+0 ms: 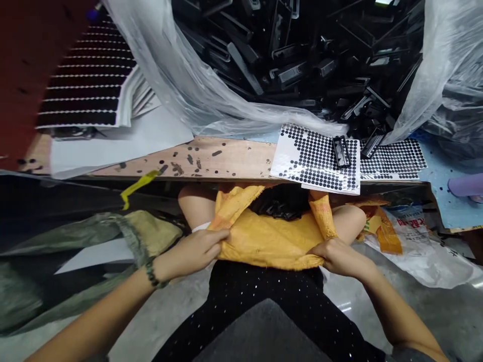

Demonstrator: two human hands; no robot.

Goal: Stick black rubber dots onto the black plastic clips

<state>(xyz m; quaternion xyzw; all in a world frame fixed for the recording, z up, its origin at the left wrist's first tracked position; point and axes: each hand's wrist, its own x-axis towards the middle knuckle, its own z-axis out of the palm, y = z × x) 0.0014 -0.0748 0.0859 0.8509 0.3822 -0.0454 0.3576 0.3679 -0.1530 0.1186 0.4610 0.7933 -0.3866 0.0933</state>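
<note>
An orange-yellow woven sack (pixel 271 236) rests between my knees below the table edge, its mouth spread wide. My left hand (pixel 196 251) is closed on the sack's rim at the left. On the opposite side, my right hand (pixel 337 256) pinches the rim near its corner. Inside the sack's mouth some black pieces (pixel 279 207) show, partly in shadow. The sack's far edge lies partly under the table, so I cannot see all of it.
A large clear plastic liner (pixel 211 95) holds many black plastic parts (pixel 290 73). Sheets of black dots (pixel 313 156) lie on the wooden table (pixel 234 158), with a small black part (pixel 341 152) on top. A green sack (pixel 151 234) stands left; plastic bags (pixel 415 241) lie right.
</note>
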